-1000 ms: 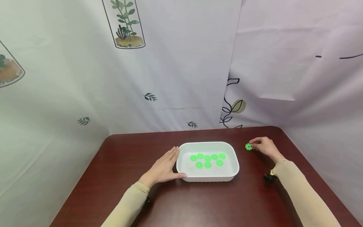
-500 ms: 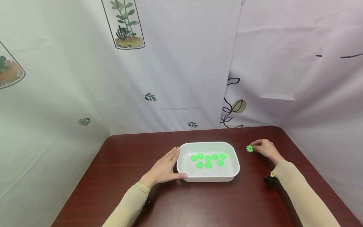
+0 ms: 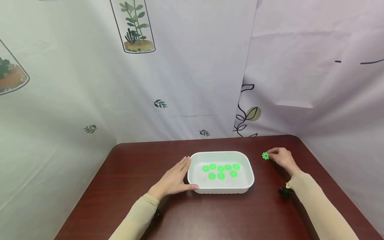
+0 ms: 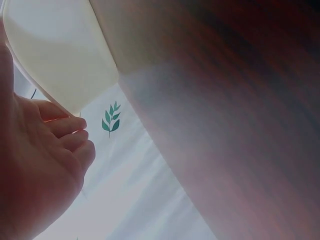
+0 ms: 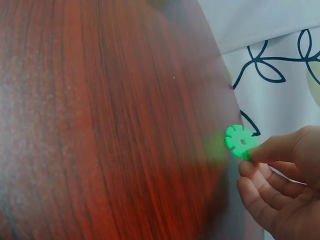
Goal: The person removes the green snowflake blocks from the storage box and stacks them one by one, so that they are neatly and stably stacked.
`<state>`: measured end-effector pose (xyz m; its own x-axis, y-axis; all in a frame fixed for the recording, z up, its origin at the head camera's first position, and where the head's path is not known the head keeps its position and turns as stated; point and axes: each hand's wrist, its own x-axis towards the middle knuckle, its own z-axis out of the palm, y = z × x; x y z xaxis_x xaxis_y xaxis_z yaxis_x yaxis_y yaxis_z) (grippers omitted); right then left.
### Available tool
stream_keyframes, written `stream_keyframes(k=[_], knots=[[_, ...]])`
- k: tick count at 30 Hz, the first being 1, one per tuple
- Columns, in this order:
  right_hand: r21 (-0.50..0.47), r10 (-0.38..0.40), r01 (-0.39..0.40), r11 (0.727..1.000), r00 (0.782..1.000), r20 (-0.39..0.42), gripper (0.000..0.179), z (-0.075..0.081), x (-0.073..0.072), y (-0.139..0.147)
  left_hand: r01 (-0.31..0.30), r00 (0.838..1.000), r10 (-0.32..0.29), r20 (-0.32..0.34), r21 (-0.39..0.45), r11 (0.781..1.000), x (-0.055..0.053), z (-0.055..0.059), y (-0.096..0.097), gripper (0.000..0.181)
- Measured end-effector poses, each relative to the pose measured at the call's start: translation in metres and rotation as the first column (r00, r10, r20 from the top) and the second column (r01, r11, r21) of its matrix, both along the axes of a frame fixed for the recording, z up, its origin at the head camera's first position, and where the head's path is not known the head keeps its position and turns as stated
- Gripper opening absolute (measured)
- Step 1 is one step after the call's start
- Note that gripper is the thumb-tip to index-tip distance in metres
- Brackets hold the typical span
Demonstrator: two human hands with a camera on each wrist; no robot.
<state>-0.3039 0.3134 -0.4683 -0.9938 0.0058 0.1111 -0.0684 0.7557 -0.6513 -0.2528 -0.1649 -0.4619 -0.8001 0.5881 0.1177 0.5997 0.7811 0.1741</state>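
Observation:
A white rectangular plastic tray [image 3: 222, 191] stands on the table, with several flat green notched discs [image 3: 233, 173] lying on its floor. My left hand [image 3: 171, 180] is against the tray's left end, fingers extended along the side and thumb on the near corner. In the left wrist view the fingertips [image 4: 80, 124] touch the tray's wall [image 4: 60, 55]. To the right of the tray, my right hand [image 3: 283, 158] pinches one green notched disc [image 3: 265, 155] between thumb and forefinger. In the right wrist view this disc [image 5: 241, 141] shows radial slots and a small centre hole.
The dark red-brown wooden table [image 3: 192, 216] has a rounded far right corner. A white curtain printed with plants [image 3: 192, 83] hangs behind the table and along its sides. A black object with a yellow bit [image 3: 285, 191] is at the right wrist.
Very little differs. The right hand, holding the green notched disc, has shifted slightly to the right. The left hand keeps its place at the tray, and the view has moved slightly.

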Motion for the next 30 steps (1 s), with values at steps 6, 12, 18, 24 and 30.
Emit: stream_keyframes(k=[6,12,18,24,30], knots=[[0.001,-0.014,0.014,1.000,0.999,-0.044,0.020,0.0002,-0.0005,0.0002,0.005,1.000,-0.005,-0.014,0.011,1.000,-0.0001,0.0001,0.0002,0.117],[0.016,-0.003,0.004,1.000,1.000,-0.027,0.020,0.0003,0.0012,0.0018,0.007,1.000,-0.007,-0.009,0.006,1.000,0.0003,0.0001,-0.0001,0.117],[0.032,0.009,-0.008,0.999,1.000,-0.020,0.019,-0.0005,0.0026,0.0036,-0.004,1.000,0.004,0.006,0.005,1.000,0.0010,0.0019,0.0007,0.118],[0.045,0.017,-0.016,0.999,1.000,-0.022,0.020,-0.0021,0.0034,0.0059,-0.004,1.000,0.004,0.008,0.005,1.000,0.0012,0.0021,0.0008,0.118],[0.046,0.020,-0.019,0.999,0.999,-0.025,0.021,-0.0025,0.0035,0.0069,-0.003,1.000,0.003,0.012,0.012,1.000,0.0015,0.0015,0.0008,0.118]])
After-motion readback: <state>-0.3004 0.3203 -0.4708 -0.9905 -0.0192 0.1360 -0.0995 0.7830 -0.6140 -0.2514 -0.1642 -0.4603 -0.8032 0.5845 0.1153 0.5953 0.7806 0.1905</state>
